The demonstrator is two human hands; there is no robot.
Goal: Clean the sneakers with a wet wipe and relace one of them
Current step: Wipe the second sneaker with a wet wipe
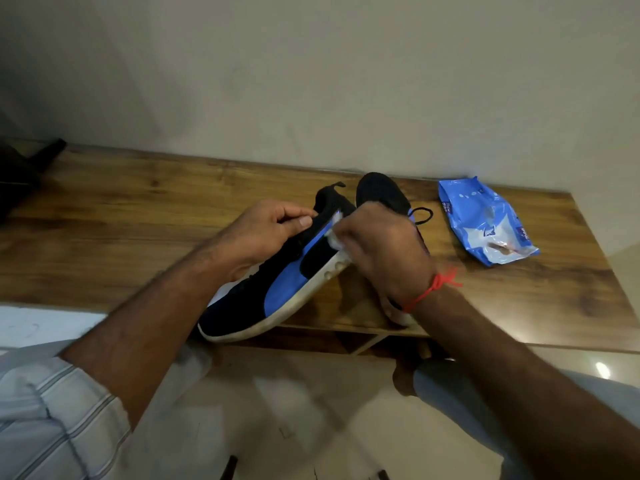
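A black sneaker with a blue stripe and a dirty white sole (277, 289) lies tilted on its side across the front edge of the wooden table (138, 216), toe toward me. My left hand (266, 230) grips its collar near the heel. My right hand (384, 251) holds a crumpled white wet wipe (334, 233) against the shoe's side near the heel. The second black sneaker (381, 192) stands behind my right hand, mostly hidden, with a black lace loop (424, 214) showing.
A blue and white pack of wet wipes (485, 223) lies on the table to the right. A dark object (20, 178) sits at the far left end. The wall runs close behind the table. Pale floor tiles and my knees are below.
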